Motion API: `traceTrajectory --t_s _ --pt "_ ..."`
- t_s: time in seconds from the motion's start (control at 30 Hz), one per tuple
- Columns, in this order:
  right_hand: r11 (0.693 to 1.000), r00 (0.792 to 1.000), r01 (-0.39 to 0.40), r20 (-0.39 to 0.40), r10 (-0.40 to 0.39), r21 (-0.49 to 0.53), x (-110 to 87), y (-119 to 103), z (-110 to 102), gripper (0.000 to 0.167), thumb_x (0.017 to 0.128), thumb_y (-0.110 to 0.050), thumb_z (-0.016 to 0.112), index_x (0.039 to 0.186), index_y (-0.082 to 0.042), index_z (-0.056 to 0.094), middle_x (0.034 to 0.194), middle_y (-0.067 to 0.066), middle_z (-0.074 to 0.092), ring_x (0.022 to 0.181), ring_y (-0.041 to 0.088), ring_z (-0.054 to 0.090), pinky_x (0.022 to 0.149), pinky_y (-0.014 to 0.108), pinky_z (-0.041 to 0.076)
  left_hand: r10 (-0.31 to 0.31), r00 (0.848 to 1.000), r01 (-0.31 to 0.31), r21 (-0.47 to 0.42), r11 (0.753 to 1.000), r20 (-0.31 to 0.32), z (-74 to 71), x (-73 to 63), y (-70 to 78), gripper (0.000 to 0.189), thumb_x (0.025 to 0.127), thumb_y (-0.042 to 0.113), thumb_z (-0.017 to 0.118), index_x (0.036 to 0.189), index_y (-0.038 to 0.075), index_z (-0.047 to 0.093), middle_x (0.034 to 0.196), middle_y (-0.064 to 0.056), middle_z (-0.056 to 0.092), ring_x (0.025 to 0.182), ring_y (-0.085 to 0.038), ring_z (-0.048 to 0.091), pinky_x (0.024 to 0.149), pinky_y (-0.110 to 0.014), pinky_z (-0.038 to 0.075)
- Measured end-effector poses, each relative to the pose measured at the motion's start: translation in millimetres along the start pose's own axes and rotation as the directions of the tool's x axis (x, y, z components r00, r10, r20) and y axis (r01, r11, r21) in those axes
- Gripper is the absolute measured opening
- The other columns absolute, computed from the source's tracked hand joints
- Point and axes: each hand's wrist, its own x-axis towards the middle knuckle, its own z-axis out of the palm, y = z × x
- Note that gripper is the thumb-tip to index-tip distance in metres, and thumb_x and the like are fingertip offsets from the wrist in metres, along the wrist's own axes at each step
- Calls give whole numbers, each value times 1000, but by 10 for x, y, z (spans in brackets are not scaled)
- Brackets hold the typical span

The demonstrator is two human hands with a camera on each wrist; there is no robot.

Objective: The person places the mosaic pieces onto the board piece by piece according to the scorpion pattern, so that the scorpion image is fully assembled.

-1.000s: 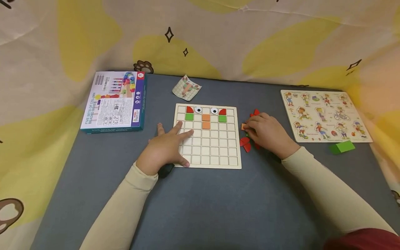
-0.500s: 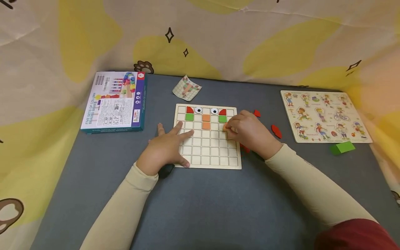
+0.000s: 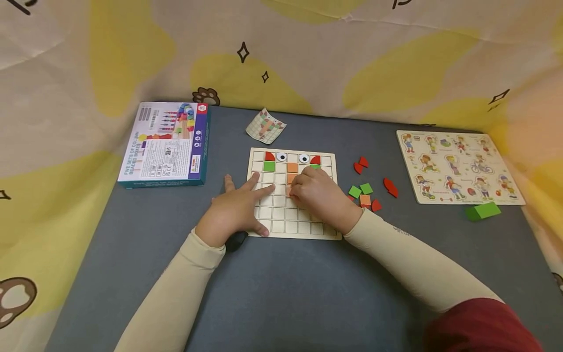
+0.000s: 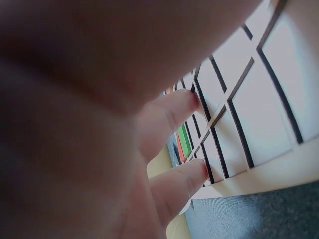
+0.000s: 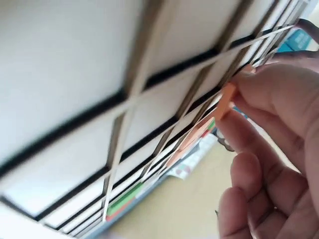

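A wooden grid board [image 3: 278,226] lies flat on the table. My left hand [image 3: 230,211] rests on its left edge, fingers spread and straight; in the left wrist view two fingertips touch the grid. My right hand [image 3: 323,198] is over the middle columns, and thumb and finger pinch an orange square tile [image 5: 227,102] tilted against the grid. Above it in the same column sit two orange tiles [image 3: 292,167]. The upper rows also hold red quarter-round tiles [image 3: 270,156], green squares [image 3: 269,166] and two googly eyes [image 3: 281,157]. The right green one is partly hidden by my hand.
Right of the board lie loose red pieces [image 3: 390,187], green squares [image 3: 366,188] and an orange tile [image 3: 365,200]. A patterned card [image 3: 266,126] lies behind it. A boxed toy [image 3: 162,144] is at left, a picture puzzle board [image 3: 459,166] and green block [image 3: 484,211] at right.
My right hand has brought an orange tile from the loose pieces leftward to the board's middle column, uncovering the pile. My left hand has stayed on the board.
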Motion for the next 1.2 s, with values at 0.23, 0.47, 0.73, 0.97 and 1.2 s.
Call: traceTrajectory --t_s 0.23,0.47,0.73,0.97,1.2 --pt "996 997 -72 34 71 46 -34 -18 16 6 94 -12 79 96 -9 84 101 6 74 98 28 63 91 41 53 -3 1000 3 2 1000 -10 -2 -2 -7 116 67 49 99 165 34 39 178 -9 7 147 -71 -9 94 -92 26" --pt "991 991 -132 6 132 -6 -94 -130 -22 6 94 -14 80 94 -10 85 103 7 74 96 27 62 79 40 57 -5 1000 5 8 1000 -9 -5 1 13 117 67 50 99 166 35 38 178 -8 6 147 -71 -9 95 -92 26" --pt "986 988 -155 12 155 56 -123 -96 -11 8 93 -17 83 98 -11 86 110 7 74 97 28 62 80 39 57 -3 1000 4 9 1000 -6 -5 1 6 117 67 49 100 165 34 39 178 -9 6 147 -71 -9 94 -92 26" --pt "987 985 -160 69 158 17 -199 -139 2 20 96 -22 81 113 -13 84 118 9 71 100 30 60 77 42 56 -3 1000 3 9 1000 -6 7 -4 1 117 67 48 100 165 34 39 178 -9 7 147 -71 -8 94 -92 26" --pt "982 974 -188 130 187 -2 -207 -174 0 33 101 -27 73 130 -11 78 128 11 67 116 34 56 90 48 55 -3 1000 3 0 1000 -9 8 -4 5 116 67 48 100 165 34 39 178 -9 7 147 -71 -8 95 -92 26"
